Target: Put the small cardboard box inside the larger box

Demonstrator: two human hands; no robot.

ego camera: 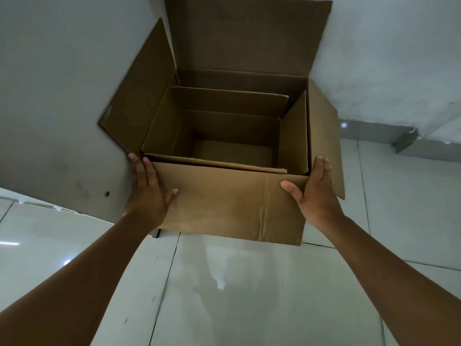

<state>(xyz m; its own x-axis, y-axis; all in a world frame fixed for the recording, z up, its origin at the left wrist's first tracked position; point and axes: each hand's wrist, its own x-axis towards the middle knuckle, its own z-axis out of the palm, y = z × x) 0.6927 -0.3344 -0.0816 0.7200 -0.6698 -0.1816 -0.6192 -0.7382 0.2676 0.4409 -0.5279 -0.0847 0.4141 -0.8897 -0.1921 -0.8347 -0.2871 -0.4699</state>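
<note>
The larger cardboard box [224, 203] stands on the tiled floor against a wall, with its back flap up and its side flaps spread outward. The small cardboard box [232, 126] sits inside it, open at the top and empty, its flaps upright. It fills most of the inside and leaves a gap at the back right. My left hand [147, 188] clasps the larger box's front left corner, thumb on the front panel. At the front right corner my right hand [315, 193] grips the same way, with its fingers along the right side.
A grey wall [62, 83] rises directly behind and left of the box. Glossy white floor tiles [237, 283] stretch toward me. A grey skirting strip [374, 132] runs along the wall base at the right. A small round fitting [107, 194] sits low on the wall at the left.
</note>
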